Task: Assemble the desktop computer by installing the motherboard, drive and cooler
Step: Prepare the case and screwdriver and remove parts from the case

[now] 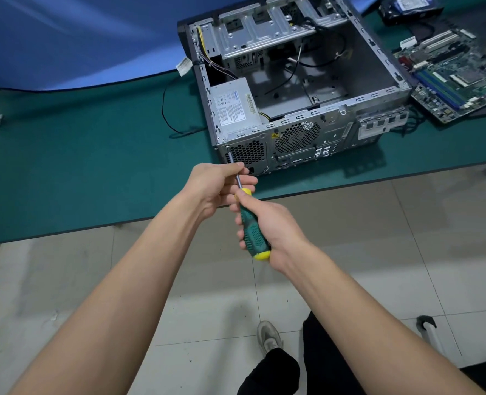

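Observation:
An open grey computer case (375,67) lies on its side on the green mat, with the power supply (233,108) in its near left corner. My right hand (270,223) grips the green and yellow handle of a screwdriver (251,223). Its tip sits on a screw (227,147) at the top left corner of the case's rear panel. My left hand (216,185) pinches the metal shaft close to the handle. The motherboard (458,78) lies on the mat right of the case. A hard drive (410,7) sits at the far right.
The green mat (79,166) covers the table, whose front edge runs just below my hands. A black cable (167,112) loops left of the case. A blue cloth (65,38) lies at the back left. Tiled floor, my leg and shoe are below.

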Demonstrator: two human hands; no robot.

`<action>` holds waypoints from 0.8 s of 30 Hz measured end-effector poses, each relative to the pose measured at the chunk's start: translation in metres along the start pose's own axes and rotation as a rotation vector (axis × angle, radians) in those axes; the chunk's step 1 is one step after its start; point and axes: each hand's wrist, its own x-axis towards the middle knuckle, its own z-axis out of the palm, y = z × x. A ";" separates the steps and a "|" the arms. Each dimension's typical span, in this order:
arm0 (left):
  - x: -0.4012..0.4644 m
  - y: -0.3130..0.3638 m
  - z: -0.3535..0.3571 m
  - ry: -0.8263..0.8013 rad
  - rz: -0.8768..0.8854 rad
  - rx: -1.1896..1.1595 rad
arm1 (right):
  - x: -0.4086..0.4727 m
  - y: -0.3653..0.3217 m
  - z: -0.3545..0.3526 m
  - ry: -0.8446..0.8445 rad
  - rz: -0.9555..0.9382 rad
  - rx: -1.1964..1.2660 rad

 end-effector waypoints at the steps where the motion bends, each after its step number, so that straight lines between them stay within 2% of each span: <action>1: 0.000 0.001 -0.001 -0.013 -0.016 -0.014 | -0.001 -0.001 -0.001 -0.073 0.052 0.108; 3: 0.001 0.004 -0.003 -0.026 -0.040 -0.032 | -0.002 -0.002 -0.005 -0.185 0.125 0.246; 4: 0.002 0.004 -0.003 -0.021 -0.039 -0.023 | -0.003 -0.001 -0.006 -0.183 0.131 0.226; 7: 0.002 0.003 0.000 0.030 0.001 0.028 | 0.002 0.005 -0.002 0.000 0.027 -0.042; 9: 0.003 0.001 0.002 0.061 0.024 0.020 | 0.004 0.006 0.002 0.111 -0.058 -0.095; 10: 0.003 0.001 0.003 0.068 0.030 0.002 | 0.005 0.005 0.002 0.091 -0.048 -0.026; 13: 0.003 0.002 0.005 0.070 0.038 -0.055 | 0.002 -0.002 -0.001 -0.172 0.129 0.359; 14: 0.003 0.002 0.006 0.075 0.044 -0.053 | 0.001 -0.003 -0.003 -0.205 0.137 0.384; 16: 0.004 0.003 0.005 0.093 0.051 -0.024 | 0.000 0.001 -0.003 -0.148 0.100 0.217; 18: 0.005 0.003 0.004 0.108 0.052 -0.001 | 0.003 0.005 -0.001 -0.015 0.011 -0.073; 19: 0.006 0.003 0.003 0.110 0.052 0.000 | 0.003 0.005 0.001 0.035 -0.026 -0.135; 21: 0.006 0.002 0.004 0.103 0.051 -0.024 | 0.003 0.003 0.000 0.001 0.016 -0.002; 23: 0.006 0.002 0.005 0.094 0.050 -0.052 | 0.001 -0.003 -0.001 -0.204 0.182 0.352; 24: 0.006 0.003 0.006 0.093 0.051 -0.054 | 0.000 -0.004 -0.004 -0.266 0.223 0.441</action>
